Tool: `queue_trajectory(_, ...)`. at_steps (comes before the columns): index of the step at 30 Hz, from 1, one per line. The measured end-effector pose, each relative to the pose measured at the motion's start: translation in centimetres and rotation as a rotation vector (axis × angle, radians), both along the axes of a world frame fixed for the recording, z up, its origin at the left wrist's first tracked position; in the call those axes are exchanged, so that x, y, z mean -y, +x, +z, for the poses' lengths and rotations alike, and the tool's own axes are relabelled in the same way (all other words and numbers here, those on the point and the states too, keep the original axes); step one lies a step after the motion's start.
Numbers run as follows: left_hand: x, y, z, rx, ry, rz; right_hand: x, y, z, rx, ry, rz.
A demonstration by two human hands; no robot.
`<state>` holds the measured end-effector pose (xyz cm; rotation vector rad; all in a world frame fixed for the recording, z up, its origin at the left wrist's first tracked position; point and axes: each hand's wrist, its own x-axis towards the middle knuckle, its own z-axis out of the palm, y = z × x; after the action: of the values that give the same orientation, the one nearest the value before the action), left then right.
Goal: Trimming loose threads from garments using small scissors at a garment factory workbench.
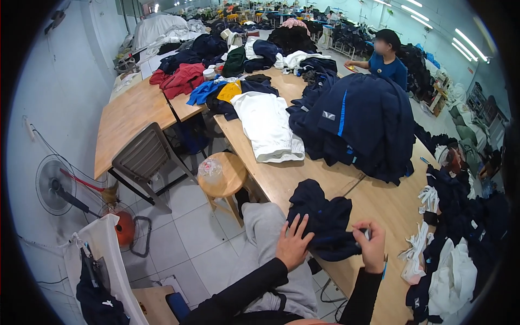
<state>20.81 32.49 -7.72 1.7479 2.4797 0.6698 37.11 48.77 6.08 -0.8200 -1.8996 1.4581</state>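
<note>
A crumpled navy garment (319,216) lies at the near edge of the wooden table, partly hanging over it above my lap. My left hand (293,241) rests on its near left side with the fingers spread. At its near right corner is my right hand (371,244), with thumb and fingers pinched together beside the cloth. Something small and pale shows between those fingers; its kind is too small and blurred to tell.
A large navy garment pile (368,119) stands farther back on the table (260,176), beside folded white garments (265,124). White strips (417,244) and dark clothes line the right edge. A stool (225,187), a chair (143,151) and a fan (57,184) stand left. A co-worker (387,59) is beyond the pile.
</note>
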Motion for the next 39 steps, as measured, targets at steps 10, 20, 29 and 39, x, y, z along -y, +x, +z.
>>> queue_trajectory(10,-2.4,-0.5,11.3,0.926,0.637,-0.016,-3.3,-2.0,1.2,-0.253,0.360,-0.399)
queue_trajectory(20,2.1,-0.1,-6.4,1.093,0.527,0.456,2.9,6.1,-14.2,0.103,-0.297,-0.064)
queue_trajectory(29,2.5,-2.4,4.9,1.506,0.607,0.228,8.8,-0.5,-12.6,-0.060,-0.380,0.047)
queue_trajectory(39,9.0,-0.3,0.7,1.203,0.398,-0.159,9.1,-3.4,-11.5,-0.241,-0.627,-0.026)
